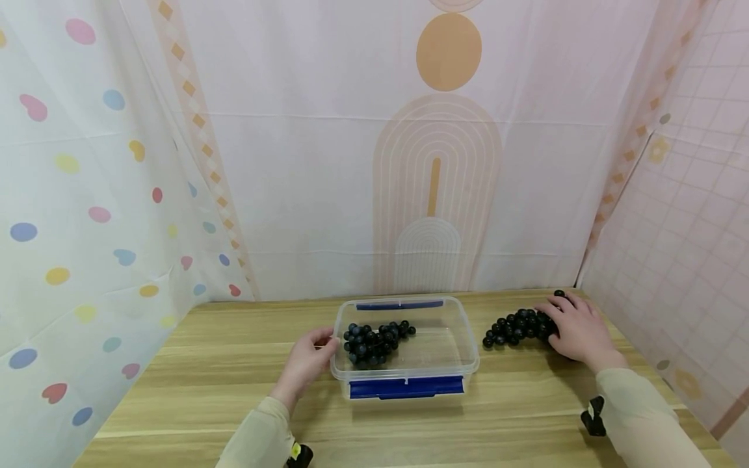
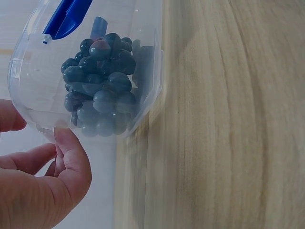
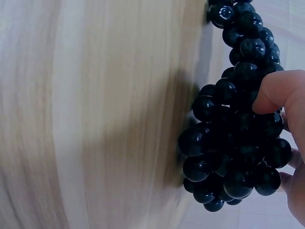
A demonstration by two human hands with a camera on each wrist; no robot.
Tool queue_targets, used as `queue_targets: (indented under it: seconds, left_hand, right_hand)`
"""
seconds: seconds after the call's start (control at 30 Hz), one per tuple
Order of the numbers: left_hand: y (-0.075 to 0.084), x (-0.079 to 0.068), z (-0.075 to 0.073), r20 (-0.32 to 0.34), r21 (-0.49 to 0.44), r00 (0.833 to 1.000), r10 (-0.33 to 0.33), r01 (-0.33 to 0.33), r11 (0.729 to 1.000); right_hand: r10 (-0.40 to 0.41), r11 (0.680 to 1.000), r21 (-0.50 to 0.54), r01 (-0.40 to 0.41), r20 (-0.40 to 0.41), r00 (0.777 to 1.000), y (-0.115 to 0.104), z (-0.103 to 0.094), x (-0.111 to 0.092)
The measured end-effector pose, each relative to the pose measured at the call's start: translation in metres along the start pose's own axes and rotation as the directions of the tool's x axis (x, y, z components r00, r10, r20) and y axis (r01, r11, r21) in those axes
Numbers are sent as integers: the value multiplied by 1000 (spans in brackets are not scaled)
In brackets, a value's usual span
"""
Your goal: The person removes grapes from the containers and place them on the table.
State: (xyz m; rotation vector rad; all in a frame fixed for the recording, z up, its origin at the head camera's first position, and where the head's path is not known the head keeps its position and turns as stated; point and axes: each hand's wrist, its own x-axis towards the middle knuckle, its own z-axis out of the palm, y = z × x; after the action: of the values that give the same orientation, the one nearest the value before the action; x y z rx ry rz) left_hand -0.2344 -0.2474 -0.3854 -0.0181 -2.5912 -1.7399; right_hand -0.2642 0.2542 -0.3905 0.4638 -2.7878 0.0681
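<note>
A clear plastic food container [image 1: 435, 354] with blue clip flaps stands on the table. One bunch of dark grapes [image 1: 368, 344] lies in its left part, seen through the wall in the left wrist view. My left hand [image 1: 310, 357] pinches the container's left rim, thumb and fingers at its edge. To the right of the container, a second bunch of dark grapes [image 3: 233, 138] stretches across the tabletop. My right hand [image 1: 579, 328] grips its thicker right end from above, thumb [image 3: 279, 93] pressed against the grapes; the palm hides part of them.
The wood-grain table [image 1: 234, 364] ends at a patterned curtain [image 1: 304, 195] behind, with more cloth along the left and right sides. A strip of tabletop separates the container from the second bunch.
</note>
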Motion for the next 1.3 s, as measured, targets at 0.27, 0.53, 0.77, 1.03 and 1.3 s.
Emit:
queue_targets:
  seconds: [0.27,0.53,0.77,1.03,1.3]
  left_hand:
    - [-1,0,0,-8,9,1000,6,-6,1000]
    - [-2,0,0,-10,6,1000,2,-2,1000]
    - [-2,0,1,-14,3,1000,3,-3,1000]
    - [-1,0,0,-12,2,1000,3,-3,1000]
    - [-2,1,1,-19,-7,1000,1,-2,1000]
  right_hand:
    - [-8,1000,5,8,-40,999,-3,-3,0]
    - [2,1000,28,1,-95,995,-5,-6,2]
    - [1,999,41,5,-136,991,-5,-5,1]
    - [-16,999,44,24,-190,982,-6,-5,1]
    - [-3,997,71,16,-182,983,-13,-9,2]
